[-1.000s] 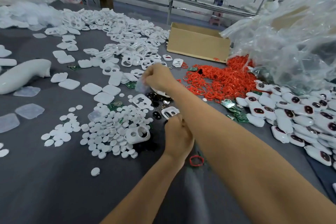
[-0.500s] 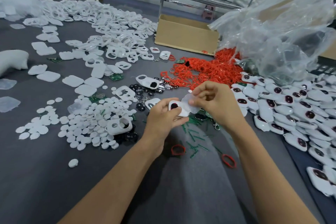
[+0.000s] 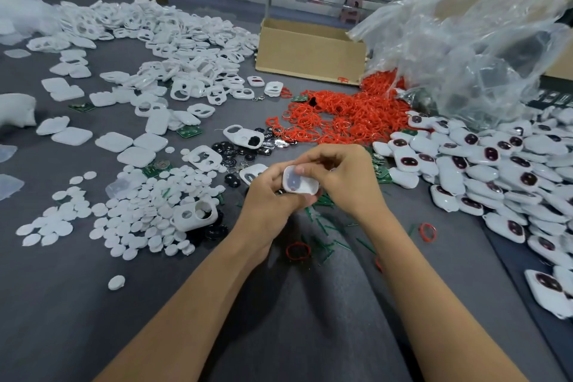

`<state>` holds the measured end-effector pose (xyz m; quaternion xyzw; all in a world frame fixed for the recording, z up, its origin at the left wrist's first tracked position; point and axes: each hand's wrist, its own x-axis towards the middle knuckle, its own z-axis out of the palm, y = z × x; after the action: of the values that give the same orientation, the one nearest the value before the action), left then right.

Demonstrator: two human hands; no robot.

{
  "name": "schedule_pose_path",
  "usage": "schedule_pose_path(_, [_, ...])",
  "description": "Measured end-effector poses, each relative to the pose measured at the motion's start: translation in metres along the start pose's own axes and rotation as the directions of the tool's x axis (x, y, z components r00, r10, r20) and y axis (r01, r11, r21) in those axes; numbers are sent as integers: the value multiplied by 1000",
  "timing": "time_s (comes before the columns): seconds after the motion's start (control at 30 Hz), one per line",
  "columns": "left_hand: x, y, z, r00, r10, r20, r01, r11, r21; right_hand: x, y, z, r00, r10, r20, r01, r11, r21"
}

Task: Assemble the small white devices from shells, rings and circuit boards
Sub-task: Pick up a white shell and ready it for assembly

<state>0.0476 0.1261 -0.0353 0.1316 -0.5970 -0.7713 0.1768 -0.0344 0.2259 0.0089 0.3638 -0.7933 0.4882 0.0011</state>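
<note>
A small white device shell (image 3: 300, 180) sits between both hands at the middle of the grey table (image 3: 77, 304). My left hand (image 3: 269, 202) grips it from below and the left. My right hand (image 3: 342, 175) curls over it from the right, fingertips pressing on its top edge. Red rings (image 3: 338, 116) lie heaped behind the hands. White shells (image 3: 173, 40) cover the far left. Green circuit boards (image 3: 380, 171) lie just right of my right hand. Assembled devices with dark windows (image 3: 496, 164) are piled at the right.
Several white round discs (image 3: 133, 211) spread at the left front, with black round parts (image 3: 229, 152) beyond them. A cardboard box (image 3: 310, 53) stands at the back. A crumpled clear plastic bag (image 3: 465, 40) rises at the right. Loose red rings (image 3: 298, 250) and green slivers lie near my forearms.
My right hand came back from the far reach and joined the left. Both hands now close around the white shell, with the thin piece pressed onto it.
</note>
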Motion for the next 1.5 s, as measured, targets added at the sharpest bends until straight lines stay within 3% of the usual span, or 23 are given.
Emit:
schedule_pose_path(0.5, [-3,2,0,1000,-3,9,2,1000,12,3,-1,-5,996,35,84,-36,999,2])
schedule_pose_path(0.77, [-1,1,1,1000,1,1,-1,1000,-21,1,1,3,999,-27,19,28,997,-73])
schedule_pose_path(0.97, [0,1,0,1000,-27,2,27,995,-93,-1,7,12,978,-201,-54,179,945,-273])
schedule_pose_path(1.13, [2,1,0,995,-66,-68,54,983,-173,-11,7,14,958,-278,76,285,871,-401])
schedule_pose_path(1.3, [3,2,2,991,-97,-96,70,965,-252,-16,2,11,953,-271,133,302,844,-443])
schedule_pose_path(1.4, [4,5,1,986,-127,-107,86,942,-323,-17,4,5,959,-278,53,276,875,-397])
schedule_pose_path(1.5, [4,5,1,984,-146,-105,107,943,-314,-11,19,-19,968,-160,-195,41,864,-502])
